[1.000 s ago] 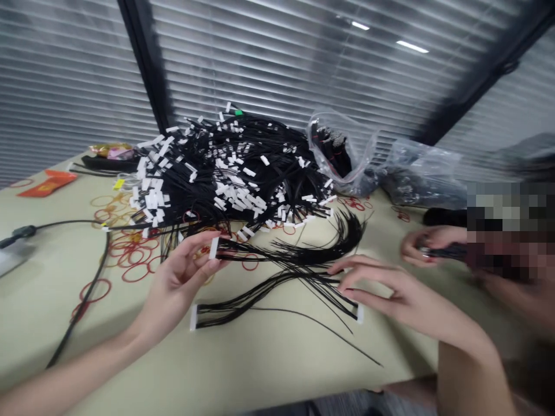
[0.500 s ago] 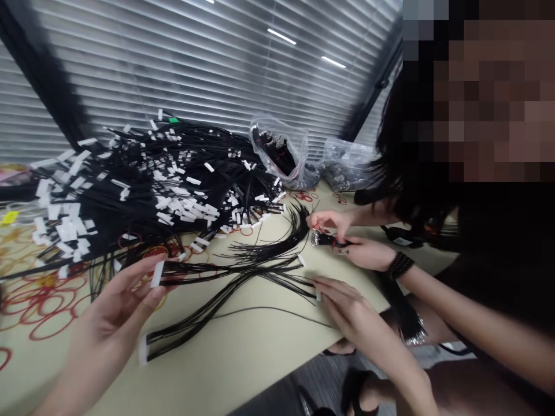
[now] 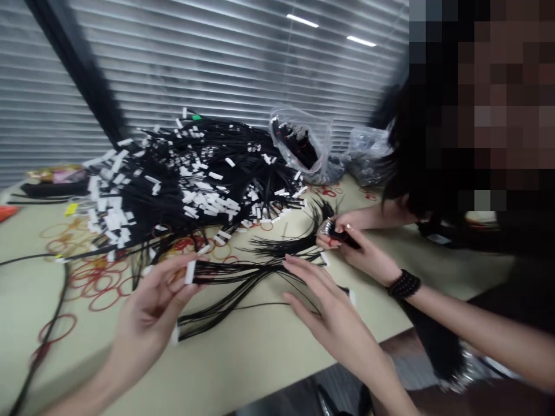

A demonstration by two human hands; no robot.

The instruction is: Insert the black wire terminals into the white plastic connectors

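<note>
My left hand point(image 3: 150, 315) pinches the white connector point(image 3: 189, 271) at one end of a bundle of thin black wires point(image 3: 243, 271) that runs rightward over the beige table point(image 3: 243, 358). My right hand point(image 3: 327, 315) hovers over the middle of those wires with fingers stretched out and apart, holding nothing. A second wire harness point(image 3: 208, 320) with a white end lies just below my left hand. Behind them rises a big heap of black wire harnesses with white connectors point(image 3: 191, 179).
A co-worker on the right holds a small dark bundle point(image 3: 340, 234) in both hands, a black bead bracelet point(image 3: 403, 284) on one wrist. Red and orange rubber bands point(image 3: 97, 277) lie scattered at the left. Clear plastic bags point(image 3: 303, 144) stand at the back. A black cable point(image 3: 43, 341) crosses the left edge.
The view swung back left. My right hand left the white connector end and moved left and up over the middle of the wires. My left hand kept its pinch.
</note>
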